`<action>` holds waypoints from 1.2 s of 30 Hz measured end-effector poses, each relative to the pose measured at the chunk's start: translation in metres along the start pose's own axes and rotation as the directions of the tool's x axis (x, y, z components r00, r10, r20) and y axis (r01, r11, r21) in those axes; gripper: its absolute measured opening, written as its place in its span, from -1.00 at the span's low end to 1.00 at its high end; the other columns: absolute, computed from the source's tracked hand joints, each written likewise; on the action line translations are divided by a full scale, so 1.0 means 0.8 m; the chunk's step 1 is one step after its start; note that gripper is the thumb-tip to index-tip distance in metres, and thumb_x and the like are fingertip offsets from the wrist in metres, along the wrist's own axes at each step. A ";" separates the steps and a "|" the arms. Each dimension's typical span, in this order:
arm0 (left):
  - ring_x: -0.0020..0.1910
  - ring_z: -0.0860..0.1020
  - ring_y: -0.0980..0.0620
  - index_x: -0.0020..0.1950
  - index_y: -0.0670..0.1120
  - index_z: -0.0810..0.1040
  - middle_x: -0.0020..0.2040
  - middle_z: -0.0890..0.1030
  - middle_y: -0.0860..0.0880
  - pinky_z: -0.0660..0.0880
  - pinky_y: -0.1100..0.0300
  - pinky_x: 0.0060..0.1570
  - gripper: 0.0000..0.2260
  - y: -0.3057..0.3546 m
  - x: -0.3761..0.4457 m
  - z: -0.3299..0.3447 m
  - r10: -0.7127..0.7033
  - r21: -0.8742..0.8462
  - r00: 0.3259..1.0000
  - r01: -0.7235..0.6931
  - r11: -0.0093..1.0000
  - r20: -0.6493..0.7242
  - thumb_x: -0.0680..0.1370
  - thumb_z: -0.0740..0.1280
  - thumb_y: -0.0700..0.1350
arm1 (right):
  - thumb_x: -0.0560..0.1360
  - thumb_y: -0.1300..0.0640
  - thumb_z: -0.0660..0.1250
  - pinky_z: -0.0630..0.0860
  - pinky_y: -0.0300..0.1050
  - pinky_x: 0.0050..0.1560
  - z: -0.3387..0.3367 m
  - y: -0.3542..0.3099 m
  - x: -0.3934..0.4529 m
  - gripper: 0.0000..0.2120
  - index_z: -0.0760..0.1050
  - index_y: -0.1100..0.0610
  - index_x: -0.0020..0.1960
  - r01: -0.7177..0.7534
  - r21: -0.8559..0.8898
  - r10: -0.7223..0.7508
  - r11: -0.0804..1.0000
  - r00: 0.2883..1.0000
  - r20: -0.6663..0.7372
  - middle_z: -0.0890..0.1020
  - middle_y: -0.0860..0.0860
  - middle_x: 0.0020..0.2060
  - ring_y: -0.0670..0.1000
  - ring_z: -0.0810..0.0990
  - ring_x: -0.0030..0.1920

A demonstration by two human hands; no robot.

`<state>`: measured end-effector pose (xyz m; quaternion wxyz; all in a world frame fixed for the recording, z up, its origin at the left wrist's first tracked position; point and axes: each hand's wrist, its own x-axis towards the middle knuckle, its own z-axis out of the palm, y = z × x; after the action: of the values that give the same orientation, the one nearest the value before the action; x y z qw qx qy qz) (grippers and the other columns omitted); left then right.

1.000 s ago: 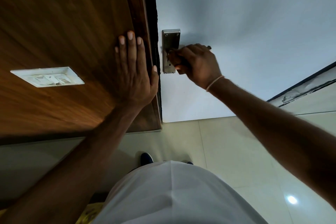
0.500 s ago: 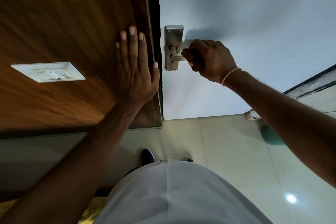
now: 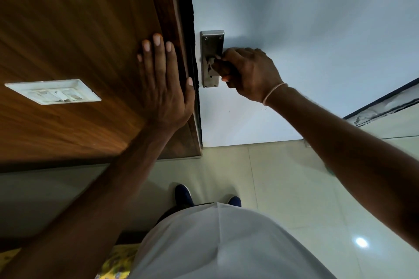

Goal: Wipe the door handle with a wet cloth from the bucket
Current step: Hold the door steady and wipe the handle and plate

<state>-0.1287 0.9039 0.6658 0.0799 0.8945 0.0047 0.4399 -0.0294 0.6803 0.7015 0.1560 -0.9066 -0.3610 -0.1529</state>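
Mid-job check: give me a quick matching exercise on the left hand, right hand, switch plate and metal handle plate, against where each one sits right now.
Things:
1. left hand
2. right hand
3. switch plate
4. handle plate

Places or states:
A. mounted on the white door, near its edge
B. flat and open against the brown wooden panel
C. closed around the door handle
D. set into the wooden panel, left of the flat hand

Pairs: 1-B, 2-C, 3-D, 4-A
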 end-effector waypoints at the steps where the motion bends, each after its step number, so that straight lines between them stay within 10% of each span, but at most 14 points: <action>1: 0.65 0.22 -0.42 0.67 -0.35 0.22 0.62 0.33 -0.42 0.15 -0.30 0.69 -0.31 -0.001 0.001 -0.001 0.002 0.001 1.000 -0.002 1.000 0.005 0.64 0.41 -0.09 | 0.53 0.07 0.48 0.56 0.05 -0.01 -0.003 0.007 -0.003 -0.69 0.58 0.11 0.24 0.003 0.024 -0.003 1.000 1.000 -0.004 0.73 0.10 0.07 0.28 0.68 0.01; 7: 0.66 0.20 -0.43 0.67 -0.34 0.21 0.64 0.30 -0.42 0.11 -0.28 0.71 -0.31 0.001 0.000 -0.004 0.004 -0.006 1.000 -0.004 1.000 0.025 0.64 0.40 -0.11 | 0.55 0.08 0.50 0.72 0.25 -0.04 -0.008 0.044 -0.033 -0.74 0.62 0.16 0.19 -0.265 0.409 0.264 0.873 0.963 0.059 0.74 0.13 -0.01 0.23 0.72 -0.06; 12: 0.66 0.20 -0.44 0.67 -0.34 0.20 0.65 0.28 -0.42 0.11 -0.29 0.71 -0.30 0.000 0.001 -0.005 0.010 -0.006 0.999 -0.010 1.000 0.036 0.64 0.40 -0.11 | 0.44 0.53 0.54 0.63 -0.06 -0.33 0.003 0.031 -0.053 -0.66 0.59 0.41 0.18 -0.430 0.893 0.623 0.132 0.737 0.263 0.75 0.27 -0.05 0.15 0.71 -0.27; 15: 0.66 0.21 -0.44 0.67 -0.35 0.20 0.65 0.28 -0.42 0.09 -0.27 0.71 -0.31 0.000 0.001 -0.005 0.012 0.002 0.999 -0.013 1.000 0.036 0.65 0.39 -0.09 | 0.49 0.34 0.58 0.35 -0.16 -0.37 0.023 0.011 -0.067 -0.67 0.61 0.40 0.20 -0.332 0.936 0.701 -0.115 0.640 0.314 0.69 0.46 -0.09 0.23 0.62 -0.27; 18: 0.66 0.21 -0.44 0.66 -0.36 0.21 0.64 0.29 -0.43 0.08 -0.26 0.72 -0.31 -0.001 0.001 -0.005 0.017 -0.001 0.999 -0.017 1.000 0.034 0.65 0.39 -0.09 | 0.56 0.24 0.53 0.51 -0.03 -0.27 0.050 -0.011 -0.070 -0.56 0.55 0.38 0.38 -0.148 0.908 0.711 -0.393 0.577 0.402 0.63 0.49 0.22 0.47 0.68 0.10; 25: 0.64 0.22 -0.46 0.65 -0.38 0.21 0.62 0.31 -0.45 0.12 -0.29 0.69 -0.30 0.001 0.001 -0.002 0.020 0.001 1.000 -0.020 1.000 0.014 0.65 0.40 -0.07 | 0.69 -0.10 0.35 0.47 0.20 0.53 0.074 -0.053 -0.049 -0.44 0.40 0.09 0.62 0.110 0.539 0.493 -0.835 0.583 0.646 0.49 0.08 0.57 0.21 0.47 0.58; 32: 0.63 0.22 -0.46 0.66 -0.37 0.20 0.62 0.31 -0.45 0.09 -0.27 0.70 -0.28 -0.005 0.001 0.003 0.036 0.016 0.999 -0.036 0.999 0.004 0.64 0.41 -0.06 | 0.75 0.25 0.19 0.65 0.21 0.16 0.033 -0.016 -0.064 -0.77 0.55 0.08 0.32 0.136 0.714 0.647 -0.687 0.562 0.515 0.65 0.16 0.17 0.27 0.73 0.07; 36: 0.64 0.23 -0.47 0.67 -0.36 0.18 0.62 0.31 -0.44 0.08 -0.27 0.71 -0.26 -0.004 0.001 0.002 0.039 0.015 0.999 -0.039 0.999 0.009 0.63 0.42 -0.06 | 0.77 0.25 0.17 0.61 0.22 0.28 0.039 -0.041 -0.053 -0.77 0.50 0.12 0.36 0.091 0.752 0.666 -0.653 0.542 0.513 0.62 0.21 0.24 0.32 0.61 0.24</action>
<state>-0.1266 0.9066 0.6650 0.0643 0.8969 -0.0097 0.4374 -0.0766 0.6892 0.6619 0.9345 -0.3008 0.1669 0.0918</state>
